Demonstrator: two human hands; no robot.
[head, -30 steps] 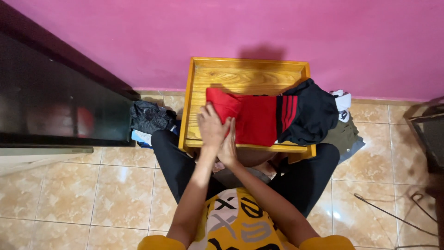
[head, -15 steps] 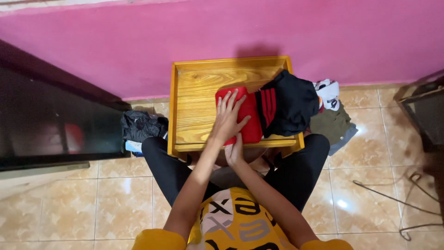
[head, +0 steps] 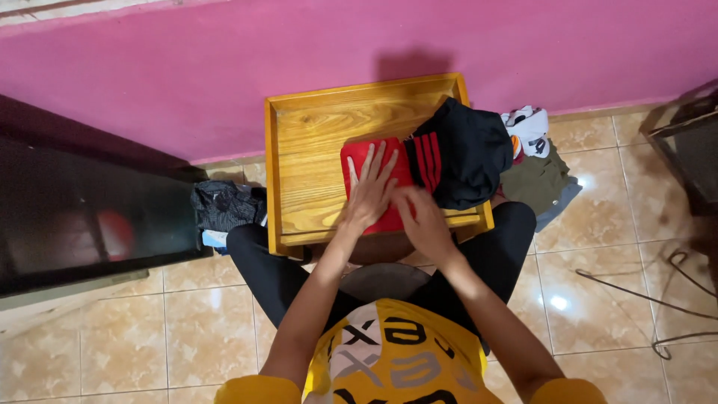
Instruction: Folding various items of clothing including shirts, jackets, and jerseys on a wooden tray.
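Note:
A folded red cloth (head: 364,157) lies in a yellow wooden tray (head: 314,142) on the floor against the pink wall. My left hand (head: 372,191) lies flat on the red cloth with its fingers spread. My right hand (head: 423,218) rests at the cloth's near right edge, fingers curled down onto it. A black garment with red stripes (head: 464,153) is heaped in the tray's right part, touching the red cloth.
A dark grey cloth bundle (head: 224,206) lies on the tiles left of the tray. Olive and white clothes (head: 535,161) are piled to its right. A dark cabinet (head: 82,209) stands at left. Wire hangers (head: 658,292) lie on the floor at right.
The red cloth went from spread wide to a smaller folded block. My left hand moved onto its top and my right hand came up to its near edge.

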